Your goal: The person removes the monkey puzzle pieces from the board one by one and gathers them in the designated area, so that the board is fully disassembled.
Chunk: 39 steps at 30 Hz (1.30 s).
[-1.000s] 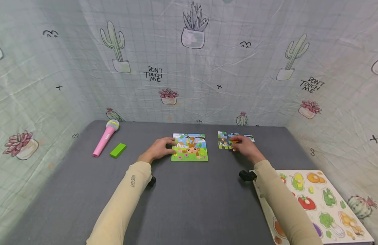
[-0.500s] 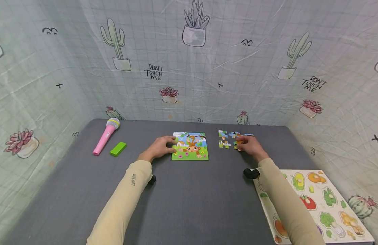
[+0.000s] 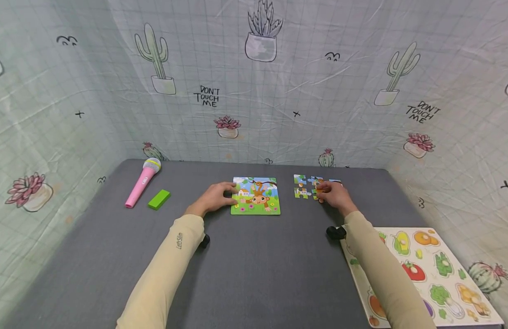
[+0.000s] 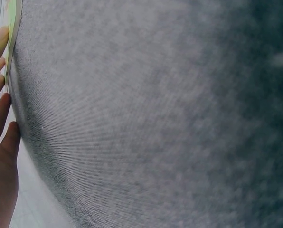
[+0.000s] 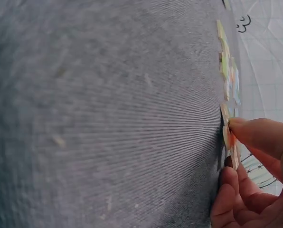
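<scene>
In the head view my left hand [image 3: 216,196] rests at the left edge of a square jigsaw puzzle [image 3: 260,208] with a monkey picture. Its fingertips touch the puzzle's upper left side and the thumb lies at the lower left; the left wrist view shows these fingers [image 4: 0,114] extended along the thin edge. To the right, my right hand [image 3: 336,195] pinches a loose puzzle piece [image 5: 228,135] between thumb and fingers, close over the table. Several other loose pieces [image 3: 300,193] lie just left of and beyond it, some partly hidden by the hand.
A pink toy microphone [image 3: 140,185] and a green block [image 3: 159,199] lie at the left on the grey table [image 3: 254,274]. A vegetable peg board [image 3: 443,297] sits at the front right, partly under my right forearm. Printed cloth [image 3: 278,91] walls the back and sides.
My right hand has shifted slightly to the right, and a gap now shows between its piece and the left-hand loose pieces. The left hand and the monkey puzzle have stayed put.
</scene>
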### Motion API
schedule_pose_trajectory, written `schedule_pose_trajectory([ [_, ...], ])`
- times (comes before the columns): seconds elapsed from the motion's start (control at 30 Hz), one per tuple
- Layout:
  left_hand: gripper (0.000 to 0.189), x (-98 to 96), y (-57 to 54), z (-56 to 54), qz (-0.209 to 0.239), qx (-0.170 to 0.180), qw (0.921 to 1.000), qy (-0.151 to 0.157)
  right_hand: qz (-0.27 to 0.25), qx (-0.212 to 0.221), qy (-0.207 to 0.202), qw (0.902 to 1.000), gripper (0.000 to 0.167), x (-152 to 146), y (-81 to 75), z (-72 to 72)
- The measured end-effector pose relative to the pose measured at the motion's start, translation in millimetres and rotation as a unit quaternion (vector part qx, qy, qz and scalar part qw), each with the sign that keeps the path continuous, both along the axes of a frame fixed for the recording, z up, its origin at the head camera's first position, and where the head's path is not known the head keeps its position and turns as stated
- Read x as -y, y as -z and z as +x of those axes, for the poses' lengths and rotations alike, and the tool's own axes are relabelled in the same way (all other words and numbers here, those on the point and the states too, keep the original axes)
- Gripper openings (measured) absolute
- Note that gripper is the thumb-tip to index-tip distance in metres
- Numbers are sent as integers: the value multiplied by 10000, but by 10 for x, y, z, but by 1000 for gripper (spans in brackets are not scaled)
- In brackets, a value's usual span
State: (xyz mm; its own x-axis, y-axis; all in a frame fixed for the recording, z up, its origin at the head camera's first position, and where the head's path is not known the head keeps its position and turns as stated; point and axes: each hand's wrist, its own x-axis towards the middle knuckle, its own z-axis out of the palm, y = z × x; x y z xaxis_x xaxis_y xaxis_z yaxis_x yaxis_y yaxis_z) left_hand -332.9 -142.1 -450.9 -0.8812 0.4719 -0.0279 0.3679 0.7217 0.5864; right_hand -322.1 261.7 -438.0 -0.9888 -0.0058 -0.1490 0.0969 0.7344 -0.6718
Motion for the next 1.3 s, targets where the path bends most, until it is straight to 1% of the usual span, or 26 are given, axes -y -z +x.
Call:
schedule_pose_trajectory([
  [0.23, 43, -6, -32, 15, 19, -8, 10000, 29, 350, -240, -55, 9991, 31, -38, 59, -25],
  [0.33, 43, -6, -42, 20, 20, 15, 10000, 15, 327, -313, -97, 9989, 31, -48, 55, -7],
  [0.4, 43, -4, -42, 18, 14, 5, 10000, 16, 260, -283, -154, 9991, 31, -60, 39, 10],
  [0.43, 43, -3, -40, 16, 11, -2, 10000, 13, 220, -340, -231, 9989, 31, -76, 37, 12],
  [0.5, 43, -4, -30, 5, -8, -24, 10000, 17, 45, -222, -379, 9990, 36, -100, 11, 28],
  [0.63, 44, -5, -13, -14, -76, -33, 10000, -31, -221, -72, -815, 9964, 49, -155, -21, 47],
  [0.7, 44, -6, -8, -23, -96, -23, 9999, -53, -270, -40, -983, 9948, 53, -171, -31, 59],
  [0.77, 45, -6, -8, -27, -94, 4, 9999, -76, -275, -64, -1063, 9939, 53, -179, -25, 64],
  [0.87, 45, -4, -8, -33, -67, 14, 9999, -82, -224, -75, -1020, 9945, 51, -178, -8, 59],
  [0.9, 45, -4, -9, -34, -47, 30, 9999, -86, -208, -10, -955, 9952, 51, -172, -1, 53],
  [1.13, 45, -1, -16, -26, -23, 14, 10000, -35, 134, -60, -732, 9972, 47, -127, 9, 66],
  [1.3, 45, -5, -10, -22, -43, 40, 10000, -9, 114, 65, -541, 9984, 50, -96, 10, 99],
])
